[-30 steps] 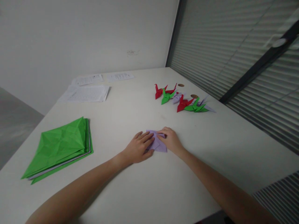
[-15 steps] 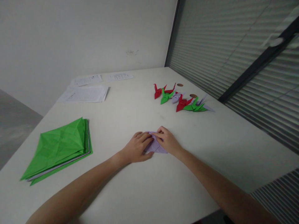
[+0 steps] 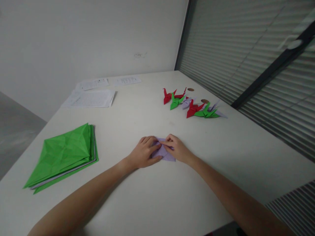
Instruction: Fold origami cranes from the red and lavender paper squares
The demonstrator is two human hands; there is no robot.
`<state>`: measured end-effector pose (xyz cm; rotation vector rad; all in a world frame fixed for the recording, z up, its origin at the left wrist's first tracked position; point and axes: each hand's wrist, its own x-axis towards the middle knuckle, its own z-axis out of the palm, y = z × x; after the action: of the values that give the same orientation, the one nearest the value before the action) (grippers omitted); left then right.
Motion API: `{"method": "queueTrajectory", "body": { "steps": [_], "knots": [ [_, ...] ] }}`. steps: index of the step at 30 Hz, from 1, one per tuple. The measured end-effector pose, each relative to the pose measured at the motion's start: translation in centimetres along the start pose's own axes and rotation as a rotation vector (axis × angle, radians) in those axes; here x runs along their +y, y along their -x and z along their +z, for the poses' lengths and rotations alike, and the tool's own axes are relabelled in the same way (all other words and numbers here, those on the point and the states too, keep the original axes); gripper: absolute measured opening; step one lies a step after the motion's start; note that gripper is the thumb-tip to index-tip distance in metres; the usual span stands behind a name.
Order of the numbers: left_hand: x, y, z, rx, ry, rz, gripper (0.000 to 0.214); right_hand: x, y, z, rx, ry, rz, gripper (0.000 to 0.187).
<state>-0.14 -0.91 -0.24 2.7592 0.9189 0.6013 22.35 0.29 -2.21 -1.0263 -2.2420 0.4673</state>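
Note:
A folded sheet of light purple origami paper (image 3: 167, 156) lies on the white table in front of me, partly covered by both hands. From the left, my left hand (image 3: 144, 152) holds it down, with fingers bent over its upper left part and the thumb at its lower edge. My right hand (image 3: 179, 150) is on the paper's upper right side. Its index finger and thumb are pressed close together on the folds, near my left fingertips. Exactly what the right fingers pinch is too small to make out.
A stack of folded green paper (image 3: 66, 147) with a purple layer sits at the left. Several red, green and purple paper cranes (image 3: 176, 101) stand at the back right, near round table holes (image 3: 190, 89). Printed sheets (image 3: 92, 98) lie at the back left. Window blinds (image 3: 233, 49) border the right.
My left hand has shifted slightly up, with its fingers a little further back on the paper. The right fingers stay pressed on the folds. The whole view has moved slightly.

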Motion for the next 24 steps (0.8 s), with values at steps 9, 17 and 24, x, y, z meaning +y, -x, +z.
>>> {"method": "queueTrajectory", "body": {
  "steps": [9, 17, 24],
  "knots": [
    [0.09, 0.00, 0.16, 0.059, -0.039, -0.073, 0.035, 0.01, 0.07, 0.04, -0.044, 0.108, -0.042, 0.031],
    [0.01, 0.10, 0.28, 0.038, -0.095, -0.089, 0.024, -0.49, -0.05, -0.28, -0.107, 0.202, -0.083, 0.032],
    [0.25, 0.12, 0.35, 0.003, -0.130, -0.142, 0.032, -0.51, -0.16, -0.81, -0.144, 0.168, -0.107, 0.031]
  ]
}}
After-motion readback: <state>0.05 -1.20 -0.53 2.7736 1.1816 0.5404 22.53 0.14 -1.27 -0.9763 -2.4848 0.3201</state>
